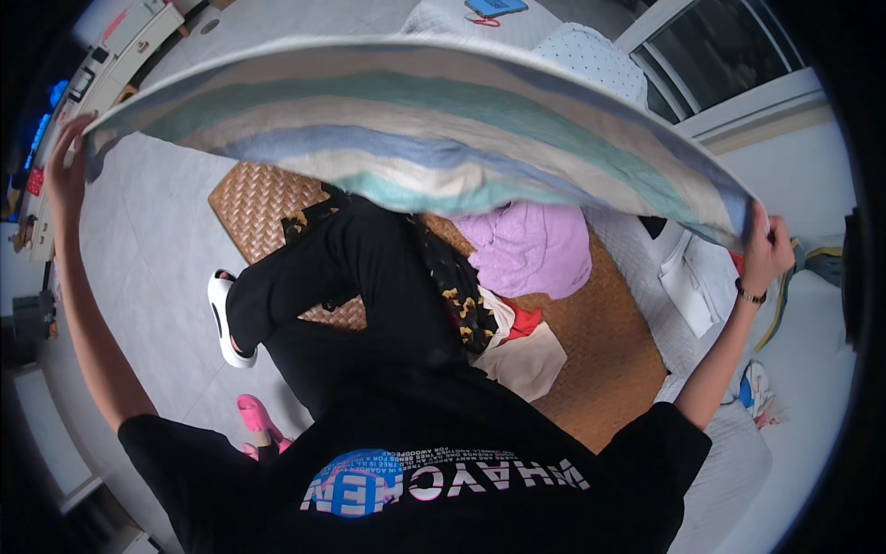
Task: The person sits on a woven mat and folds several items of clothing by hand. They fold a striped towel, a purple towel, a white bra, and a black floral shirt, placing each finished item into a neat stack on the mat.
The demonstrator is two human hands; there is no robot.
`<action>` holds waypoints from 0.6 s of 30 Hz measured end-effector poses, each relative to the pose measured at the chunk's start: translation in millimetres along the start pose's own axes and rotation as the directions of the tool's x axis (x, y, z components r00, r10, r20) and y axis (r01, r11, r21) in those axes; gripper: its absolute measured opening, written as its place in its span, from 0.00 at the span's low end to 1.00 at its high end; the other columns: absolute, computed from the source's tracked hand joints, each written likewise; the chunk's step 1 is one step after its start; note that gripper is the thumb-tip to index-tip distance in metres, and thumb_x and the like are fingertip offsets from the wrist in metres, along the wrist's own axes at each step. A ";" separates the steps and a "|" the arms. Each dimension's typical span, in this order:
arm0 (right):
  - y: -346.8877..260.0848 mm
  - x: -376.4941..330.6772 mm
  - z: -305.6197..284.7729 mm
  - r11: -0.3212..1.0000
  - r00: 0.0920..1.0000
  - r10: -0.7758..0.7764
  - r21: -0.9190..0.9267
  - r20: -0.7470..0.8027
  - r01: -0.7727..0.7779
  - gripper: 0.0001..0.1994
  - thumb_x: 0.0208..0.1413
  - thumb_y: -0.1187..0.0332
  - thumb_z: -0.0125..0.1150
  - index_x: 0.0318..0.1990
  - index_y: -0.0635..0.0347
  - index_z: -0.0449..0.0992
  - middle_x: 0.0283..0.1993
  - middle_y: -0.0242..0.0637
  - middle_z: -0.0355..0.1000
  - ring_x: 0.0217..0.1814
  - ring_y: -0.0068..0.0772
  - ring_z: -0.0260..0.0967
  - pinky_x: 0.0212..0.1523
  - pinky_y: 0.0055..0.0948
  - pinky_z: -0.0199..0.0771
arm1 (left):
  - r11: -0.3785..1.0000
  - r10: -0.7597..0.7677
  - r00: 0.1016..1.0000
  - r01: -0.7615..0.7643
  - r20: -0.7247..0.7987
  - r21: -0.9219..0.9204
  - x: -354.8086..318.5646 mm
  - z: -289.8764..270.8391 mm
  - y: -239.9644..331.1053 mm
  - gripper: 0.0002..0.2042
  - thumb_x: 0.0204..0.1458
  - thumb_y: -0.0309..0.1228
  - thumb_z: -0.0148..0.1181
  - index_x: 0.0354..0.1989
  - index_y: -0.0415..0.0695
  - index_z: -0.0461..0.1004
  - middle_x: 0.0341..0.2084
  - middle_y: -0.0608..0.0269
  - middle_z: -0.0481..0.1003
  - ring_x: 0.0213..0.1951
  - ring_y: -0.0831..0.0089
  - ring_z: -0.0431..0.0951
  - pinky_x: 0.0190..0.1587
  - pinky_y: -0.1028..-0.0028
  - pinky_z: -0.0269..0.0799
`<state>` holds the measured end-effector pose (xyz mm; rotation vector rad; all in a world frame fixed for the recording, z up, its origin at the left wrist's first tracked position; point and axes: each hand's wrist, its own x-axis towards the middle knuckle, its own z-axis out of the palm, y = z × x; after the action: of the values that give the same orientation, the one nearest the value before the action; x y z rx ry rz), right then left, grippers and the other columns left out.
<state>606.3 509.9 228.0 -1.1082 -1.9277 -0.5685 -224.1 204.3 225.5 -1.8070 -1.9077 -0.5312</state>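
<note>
A wide striped cloth [434, 138] in teal, blue and beige is stretched in the air across the far side, with a pale hem along its upper edge. Its left corner is gripped by my left hand [67, 171], fingers closed on the edge. My right hand [768, 247], with a dark band at the wrist, is closed on the right corner. Both arms are spread wide. Below the cloth lie a lilac fabric piece [531, 251], a black flower-patterned garment [452, 291] and a beige cloth [523, 360], with a bit of red fabric [524, 323] between them.
Woven matting [600, 342] lies under the clothes. A white folded cloth [697, 282] rests at the right. A dotted pillow [595, 65] and a blue flat object [496, 7] are at the back. Pink slippers [256, 414] show on the tiled floor [152, 245].
</note>
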 end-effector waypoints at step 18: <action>-149.8 -370.9 -8.0 0.771 -0.158 -0.431 0.272 0.888 -0.576 0.13 0.52 0.51 0.62 0.33 0.50 0.81 0.32 0.28 0.76 0.35 0.31 0.74 0.36 0.33 0.72 | -0.118 -0.957 0.182 0.471 0.227 -0.874 -378.9 48.8 86.2 0.21 0.59 0.41 0.49 0.55 0.40 0.65 0.57 0.48 0.65 0.55 0.56 0.69 0.58 0.52 0.65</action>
<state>582.9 246.6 -72.3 -1.1847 -2.8189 1.7552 -128.2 -73.6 -33.3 -0.1760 -2.2056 -2.5013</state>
